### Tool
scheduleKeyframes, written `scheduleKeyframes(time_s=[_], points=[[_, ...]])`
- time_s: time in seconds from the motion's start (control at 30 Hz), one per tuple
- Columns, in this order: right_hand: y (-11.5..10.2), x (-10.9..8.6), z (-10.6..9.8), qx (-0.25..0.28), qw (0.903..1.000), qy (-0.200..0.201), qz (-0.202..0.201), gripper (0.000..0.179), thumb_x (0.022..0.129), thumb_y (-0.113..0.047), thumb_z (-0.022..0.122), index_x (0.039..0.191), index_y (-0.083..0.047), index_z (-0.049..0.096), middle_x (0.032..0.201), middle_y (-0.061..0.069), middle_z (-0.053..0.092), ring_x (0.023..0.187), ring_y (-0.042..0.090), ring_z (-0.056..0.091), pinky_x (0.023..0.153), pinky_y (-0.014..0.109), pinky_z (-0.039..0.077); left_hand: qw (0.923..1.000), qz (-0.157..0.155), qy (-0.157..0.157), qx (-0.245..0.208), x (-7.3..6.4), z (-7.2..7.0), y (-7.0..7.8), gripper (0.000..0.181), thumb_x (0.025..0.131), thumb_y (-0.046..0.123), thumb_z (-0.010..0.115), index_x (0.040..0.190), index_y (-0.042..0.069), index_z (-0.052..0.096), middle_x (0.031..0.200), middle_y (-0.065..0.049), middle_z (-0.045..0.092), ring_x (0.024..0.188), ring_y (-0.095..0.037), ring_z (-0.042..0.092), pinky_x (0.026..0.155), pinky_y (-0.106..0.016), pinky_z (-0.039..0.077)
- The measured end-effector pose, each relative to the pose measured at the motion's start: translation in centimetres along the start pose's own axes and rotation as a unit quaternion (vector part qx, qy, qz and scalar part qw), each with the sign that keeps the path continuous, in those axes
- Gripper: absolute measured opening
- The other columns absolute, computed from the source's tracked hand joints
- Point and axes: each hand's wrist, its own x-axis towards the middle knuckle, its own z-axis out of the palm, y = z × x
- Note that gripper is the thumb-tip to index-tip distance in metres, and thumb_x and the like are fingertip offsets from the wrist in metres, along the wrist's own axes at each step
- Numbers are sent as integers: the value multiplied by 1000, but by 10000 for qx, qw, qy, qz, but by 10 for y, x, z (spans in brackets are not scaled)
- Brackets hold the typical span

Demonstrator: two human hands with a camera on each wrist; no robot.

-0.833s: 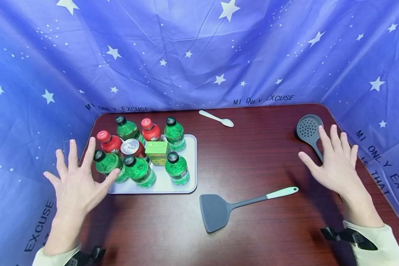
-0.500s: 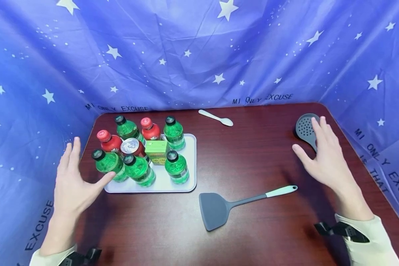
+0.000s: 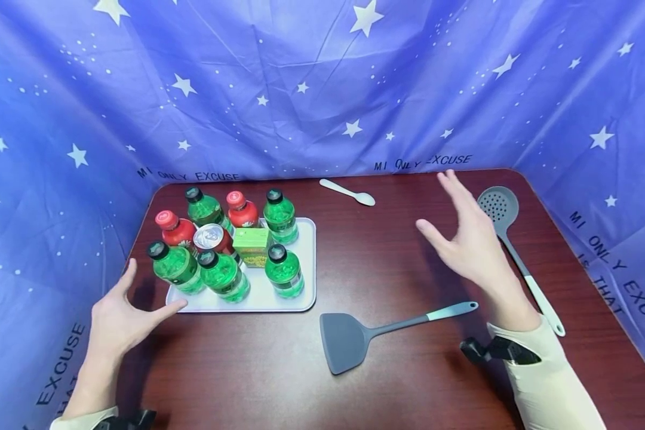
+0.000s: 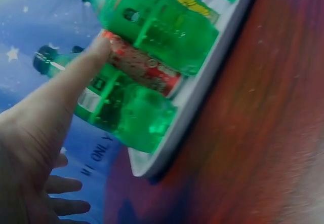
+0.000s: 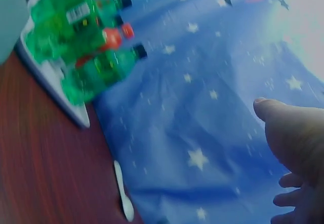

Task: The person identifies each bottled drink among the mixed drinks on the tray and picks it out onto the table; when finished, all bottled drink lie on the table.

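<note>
Holding nothing: left hand (image 3: 120, 319) beside the loaded tray (image 3: 258, 292), right hand (image 3: 470, 239) above the table (image 3: 247, 373)

Nearest lies a spatula (image 3: 344, 343), grey blade to the left, pale green handle to the right. The left hand is empty, thumb and fingers apart, at the tray's near left corner; whether it touches the rim cannot be told. The right hand is likewise empty, fingers extended and thumb apart, between the spatula and a perforated skimmer (image 3: 498, 207). The tray sits on the table's left, bearing five green bottles (image 3: 224, 278) with black caps, a can (image 3: 213, 239), a green box (image 3: 251, 246) and two red-capped bottles (image 3: 242, 210). Farther back, a white spoon (image 3: 348, 192) lies near a starry blue curtain (image 3: 322, 107).
</note>
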Motion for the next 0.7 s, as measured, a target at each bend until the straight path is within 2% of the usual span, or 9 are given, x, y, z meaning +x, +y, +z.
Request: scheduleKeyframes(time_s=[0.13,0.3,0.43,0.57,0.7], points=[[-19,10,16,160,9994,-116,-271,85,94,-25,81,167,-25,37,172,4,40,159,32,40,125,58,35,9995,117,-279,26,-1,12,-1,131,69,59,96,166,2,28,159,-36,43,138,-61,49,104,-75,44],[-41,18,36,450,9958,-408,-688,82,93,-25,82,164,-23,42,165,3,51,150,28,53,121,51,43,9988,200,-448,-42,-2,25,5,125,66,61,97,160,0,43,143,-39,59,127,-58,59,99,-71,49],[-60,23,54,792,9887,-763,-1015,81,92,-27,84,162,-20,45,158,5,59,140,28,62,116,48,49,9973,192,-666,224,-1,31,7,121,66,69,94,152,-5,50,135,-40,63,119,-58,62,92,-70,52],[-76,25,74,1103,9789,-1174,-1256,78,92,-30,84,160,-17,48,156,6,61,139,24,64,116,44,51,9962,357,-624,482,-2,33,7,121,63,70,94,147,-6,54,137,-42,61,114,-61,63,87,-70,53],[-88,25,94,1169,9696,-1470,-1570,75,92,-33,84,157,-13,52,158,3,59,143,20,60,119,40,48,9955,480,-549,601,-3,35,8,117,62,70,94,144,-4,59,138,-43,59,110,-63,63,84,-70,53]])
